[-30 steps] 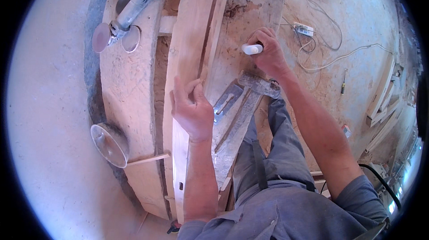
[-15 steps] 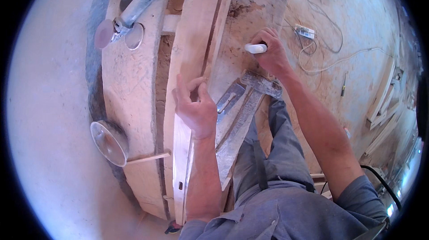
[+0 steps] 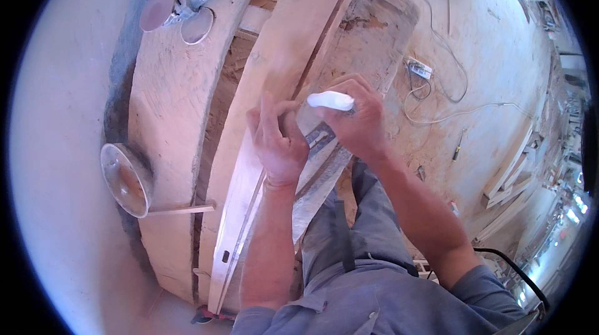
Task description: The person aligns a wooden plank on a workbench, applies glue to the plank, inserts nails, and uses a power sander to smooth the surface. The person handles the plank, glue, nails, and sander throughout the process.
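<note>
Sawdust-strewn workshop floor (image 3: 499, 60), rough plank (image 3: 274, 73)

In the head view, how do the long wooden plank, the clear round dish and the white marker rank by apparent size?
1. Long wooden plank
2. Clear round dish
3. White marker, held in the right hand

Bright, diffuse, warm-toned illumination throughout; source not identifiable. Shadows soft and short, darkest in the gap beside the long plank (image 3: 274, 104) and below the round lamp shade (image 3: 126, 179). Overexposed, near-white rendering of the white tube (image 3: 331, 100) and of the pale floor (image 3: 43, 179) at left. Strong fisheye bending of straight edges toward the rim; black vignette in all corners. Slight softness on both hands; fine detail lost at far right, small bright highlights there.
</note>
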Available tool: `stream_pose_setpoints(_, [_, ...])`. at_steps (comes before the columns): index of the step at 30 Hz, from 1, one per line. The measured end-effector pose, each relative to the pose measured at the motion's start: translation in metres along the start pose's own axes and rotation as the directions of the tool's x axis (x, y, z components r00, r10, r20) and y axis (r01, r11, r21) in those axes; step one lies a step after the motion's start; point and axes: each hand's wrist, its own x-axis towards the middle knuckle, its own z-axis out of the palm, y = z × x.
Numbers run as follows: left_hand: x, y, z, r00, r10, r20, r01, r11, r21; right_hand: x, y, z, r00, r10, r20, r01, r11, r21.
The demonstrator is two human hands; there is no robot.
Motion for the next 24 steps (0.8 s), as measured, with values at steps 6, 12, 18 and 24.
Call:
stream_pose_setpoints(6, [0.000, 0.001, -0.001, 0.999, -0.032, -0.011, 0.032, 0.999, -0.030, -0.002, 0.003, 0.024, 0.989, -0.146, 0.018, 0.147, 0.980, -0.135])
stream_pose_setpoints(12, [-0.005, -0.006, -0.002, 1.000, -0.004, 0.013, 0.005, 1.000, -0.028, -0.002, 0.002, 0.023, 0.979, -0.199, 0.047, 0.205, 0.952, -0.229])
stream_pose_setpoints(18, [-0.007, -0.009, 0.000, 1.000, 0.005, -0.015, -0.006, 0.998, -0.057, -0.002, 0.001, 0.026, 0.974, -0.216, 0.069, 0.227, 0.939, -0.258])
stream_pose_setpoints(24, [-0.008, -0.011, 0.001, 0.999, 0.012, -0.050, -0.016, 0.997, -0.082, -0.002, -0.004, 0.027, 0.982, -0.177, 0.064, 0.188, 0.950, -0.251])
